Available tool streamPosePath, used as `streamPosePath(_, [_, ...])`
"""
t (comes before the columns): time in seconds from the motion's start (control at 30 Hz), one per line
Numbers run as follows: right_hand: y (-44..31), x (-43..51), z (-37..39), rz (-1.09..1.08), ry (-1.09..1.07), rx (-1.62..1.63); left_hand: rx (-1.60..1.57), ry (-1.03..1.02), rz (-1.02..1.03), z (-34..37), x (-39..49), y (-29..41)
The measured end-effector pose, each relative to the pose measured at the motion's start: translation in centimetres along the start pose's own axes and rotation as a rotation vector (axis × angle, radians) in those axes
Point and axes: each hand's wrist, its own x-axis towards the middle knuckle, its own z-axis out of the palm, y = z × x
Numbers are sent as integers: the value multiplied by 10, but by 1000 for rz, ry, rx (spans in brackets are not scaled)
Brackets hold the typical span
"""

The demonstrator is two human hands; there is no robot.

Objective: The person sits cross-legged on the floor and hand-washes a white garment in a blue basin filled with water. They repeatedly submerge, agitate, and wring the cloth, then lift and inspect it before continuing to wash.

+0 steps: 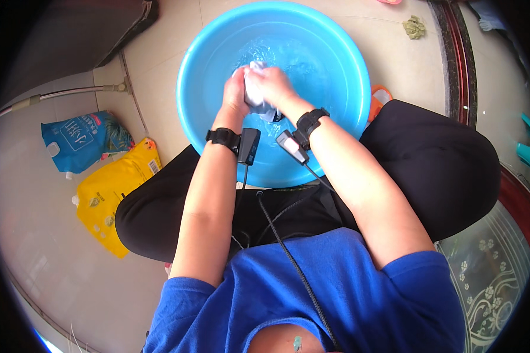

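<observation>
Both hands are over a large blue plastic basin (362, 84) that holds rippling water. My left hand (236, 90) grips one side of a wet, light-coloured cloth (255, 90), and my right hand (271, 84) is closed on its other side. The two hands almost touch at the top of the bunched cloth. A part of the cloth hangs below them, with a dark patch at its lower end. The fingers are somewhat blurred, and the cloth hides some of them. Each wrist bears a black strap with a small cabled device.
On the floor to the left lie a blue refill pouch (81, 139) and a yellow pouch (115, 194), both with writing. A metal rod (81, 92) runs at the upper left. An orange item (380, 99) touches the basin's right side. A crumpled greenish cloth or paper (414, 27) lies upper right.
</observation>
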Motion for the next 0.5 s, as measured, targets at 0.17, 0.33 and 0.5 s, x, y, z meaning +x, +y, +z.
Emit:
streamPosePath(0.17, [16, 26, -53, -182, 225, 316, 405, -45, 344, -5, -15, 44])
streamPosePath(0.33, [27, 8, -71, -410, 285, -24, 294, -217, -36, -36, -29, 49])
streamPosePath(0.5, [41, -7, -84, 148, -478, -589, 1521, -190, -349, -82, -14, 17])
